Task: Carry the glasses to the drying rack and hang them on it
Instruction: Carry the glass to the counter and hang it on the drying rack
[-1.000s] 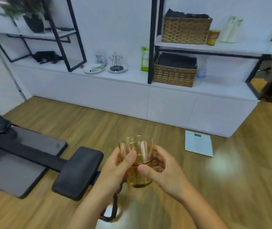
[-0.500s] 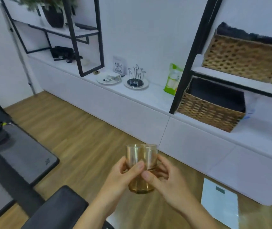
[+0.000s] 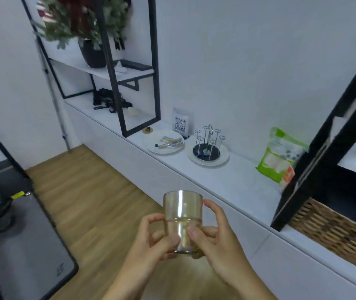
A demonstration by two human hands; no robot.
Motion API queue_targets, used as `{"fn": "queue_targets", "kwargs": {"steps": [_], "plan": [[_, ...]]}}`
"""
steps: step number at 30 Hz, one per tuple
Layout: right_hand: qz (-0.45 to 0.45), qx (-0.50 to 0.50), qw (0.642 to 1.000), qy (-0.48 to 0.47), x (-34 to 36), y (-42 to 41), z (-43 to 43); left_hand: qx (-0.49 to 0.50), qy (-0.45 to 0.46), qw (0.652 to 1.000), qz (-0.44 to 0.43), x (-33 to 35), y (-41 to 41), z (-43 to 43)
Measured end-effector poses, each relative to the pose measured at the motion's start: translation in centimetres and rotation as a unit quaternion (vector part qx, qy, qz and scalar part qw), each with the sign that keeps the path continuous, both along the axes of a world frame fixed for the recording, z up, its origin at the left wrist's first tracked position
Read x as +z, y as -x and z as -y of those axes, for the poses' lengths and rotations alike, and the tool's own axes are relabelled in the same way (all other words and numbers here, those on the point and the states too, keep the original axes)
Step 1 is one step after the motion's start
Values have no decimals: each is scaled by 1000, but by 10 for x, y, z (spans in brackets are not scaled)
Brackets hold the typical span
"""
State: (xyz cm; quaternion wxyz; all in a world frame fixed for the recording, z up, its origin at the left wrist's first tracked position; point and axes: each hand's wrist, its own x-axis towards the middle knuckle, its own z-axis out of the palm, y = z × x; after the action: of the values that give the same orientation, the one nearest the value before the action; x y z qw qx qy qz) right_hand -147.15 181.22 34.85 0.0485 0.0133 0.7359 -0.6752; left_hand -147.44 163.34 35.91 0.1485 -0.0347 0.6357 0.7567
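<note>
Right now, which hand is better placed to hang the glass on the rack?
Right hand, probably. Both hands hold the glass, left hand too, but the drying rack stands ahead and to the right, nearer that side.

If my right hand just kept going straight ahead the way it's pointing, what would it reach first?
The right hand, sharing the glass with the left hand, points up and away. Probably the white counter comes first, its edge just short of the drying rack. Depth is unclear.
</note>
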Motion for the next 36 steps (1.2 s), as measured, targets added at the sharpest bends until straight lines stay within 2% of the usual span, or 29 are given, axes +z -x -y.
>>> {"fn": "queue_targets", "kwargs": {"steps": [7, 13, 17, 20, 22, 24, 28, 33, 36], "plan": [[-40, 43, 995, -75, 10, 197, -7, 49, 33, 998, -3, 25, 175, -19], [-67, 79, 982, -158, 15, 332, -43, 18, -1, 999, 45, 28, 342, -44], [-108, 58, 927, -354, 10, 432, -70, -56, -14, 997, 60, 11, 470, -73], [-102, -2, 886, -453, 12, 507, -87, -90, -5, 991, 96, 4, 561, -99], [-98, -29, 868, -486, 11, 548, -97, -126, 9, 985, 120, 2, 610, -113], [-86, -52, 870, -482, 7, 581, -110, -167, 15, 976, 138, -3, 651, -128], [-34, -69, 899, -430, -8, 637, -134, -198, 64, 965, 157, -18, 714, -157], [32, -109, 925, -363, -34, 682, -157, -262, 194, 936, 131, -42, 766, -185], [72, -108, 928, -350, -51, 696, -168, -282, 271, 914, 107, -58, 783, -200]]}}
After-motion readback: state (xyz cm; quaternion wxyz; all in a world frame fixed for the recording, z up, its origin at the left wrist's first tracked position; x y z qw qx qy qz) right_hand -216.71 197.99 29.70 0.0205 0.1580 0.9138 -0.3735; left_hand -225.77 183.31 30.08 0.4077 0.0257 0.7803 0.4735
